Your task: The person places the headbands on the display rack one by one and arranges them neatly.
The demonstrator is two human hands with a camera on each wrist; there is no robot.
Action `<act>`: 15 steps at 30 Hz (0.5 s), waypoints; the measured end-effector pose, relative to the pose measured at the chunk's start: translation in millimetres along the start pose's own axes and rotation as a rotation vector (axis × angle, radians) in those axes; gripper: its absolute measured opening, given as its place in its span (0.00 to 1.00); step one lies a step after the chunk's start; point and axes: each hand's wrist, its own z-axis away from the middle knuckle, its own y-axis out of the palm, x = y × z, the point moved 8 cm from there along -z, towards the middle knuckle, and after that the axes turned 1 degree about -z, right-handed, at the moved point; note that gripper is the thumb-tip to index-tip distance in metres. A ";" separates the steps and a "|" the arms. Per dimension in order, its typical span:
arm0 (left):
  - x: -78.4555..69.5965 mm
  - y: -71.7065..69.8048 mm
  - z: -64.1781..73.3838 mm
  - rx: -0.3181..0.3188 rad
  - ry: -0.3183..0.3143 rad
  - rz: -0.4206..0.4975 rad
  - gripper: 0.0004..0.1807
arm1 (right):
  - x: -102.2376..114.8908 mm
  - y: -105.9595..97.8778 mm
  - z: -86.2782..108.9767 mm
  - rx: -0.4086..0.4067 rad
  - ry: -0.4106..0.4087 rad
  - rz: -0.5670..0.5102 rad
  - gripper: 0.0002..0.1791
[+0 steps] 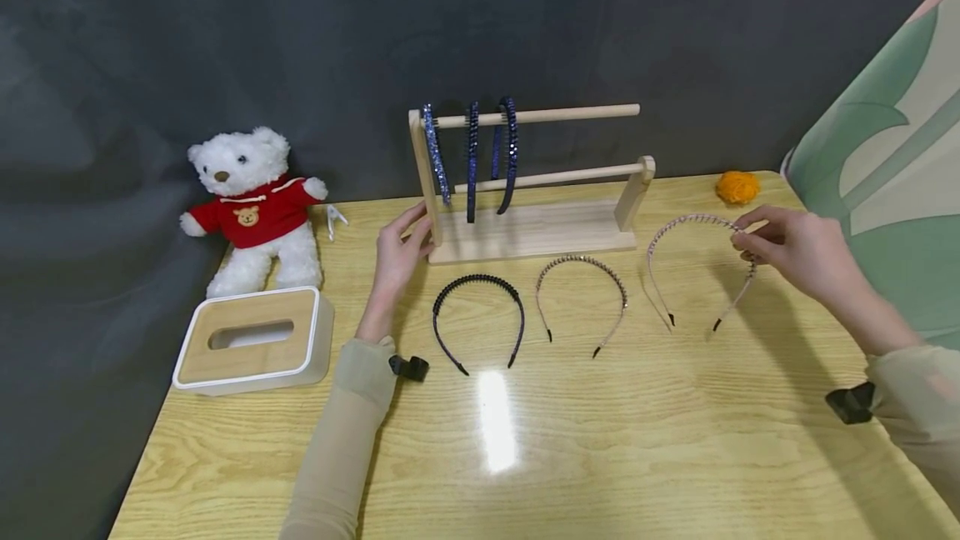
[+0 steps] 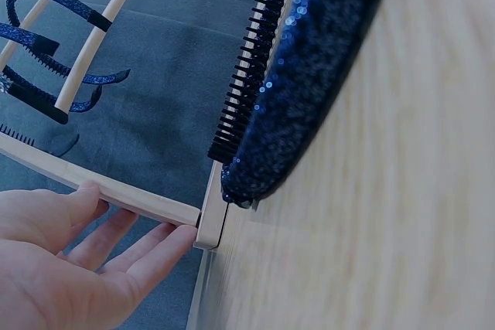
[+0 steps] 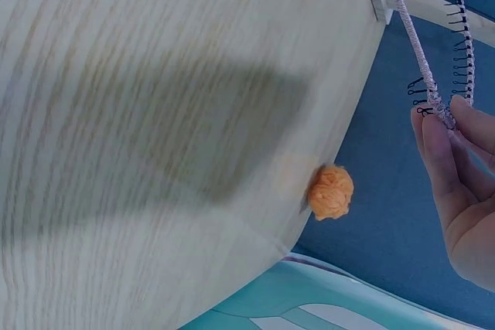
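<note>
My right hand (image 1: 806,252) pinches a thin pink headband (image 1: 654,244) by its right side, raised above the table with its ends pointing down. In the right wrist view its small dark comb teeth (image 3: 459,67) show. On the left, my left hand (image 1: 397,257) holds the left post of a wooden two-bar stand (image 1: 525,236), the thumb on one face and the fingers behind. Three dark blue headbands hang on the upper bar: a glittery one (image 1: 435,152), a middle one (image 1: 472,161) and one further right (image 1: 512,152).
A black headband (image 1: 480,277) and another pink headband (image 1: 581,258) lie in front of the stand. At left are a white teddy bear (image 1: 258,215) in a red top, a tissue box (image 1: 322,340) and a small white clip (image 1: 334,219). An orange ball (image 1: 738,187) sits at the back right.
</note>
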 end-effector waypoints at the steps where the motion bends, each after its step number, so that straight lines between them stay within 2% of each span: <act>1: 0.0 -0.2 0.0 -0.001 0.000 -0.003 0.22 | 0.1 -1.4 -0.4 -0.004 0.001 -0.002 0.04; 8: -1.0 0.3 -0.4 0.001 0.002 -0.007 0.22 | -2.4 -7.8 0.7 -0.015 0.030 -0.047 0.06; 15: -1.7 0.4 0.2 0.000 -0.004 -0.008 0.22 | -4.9 -11.9 4.0 -0.017 0.114 -0.120 0.07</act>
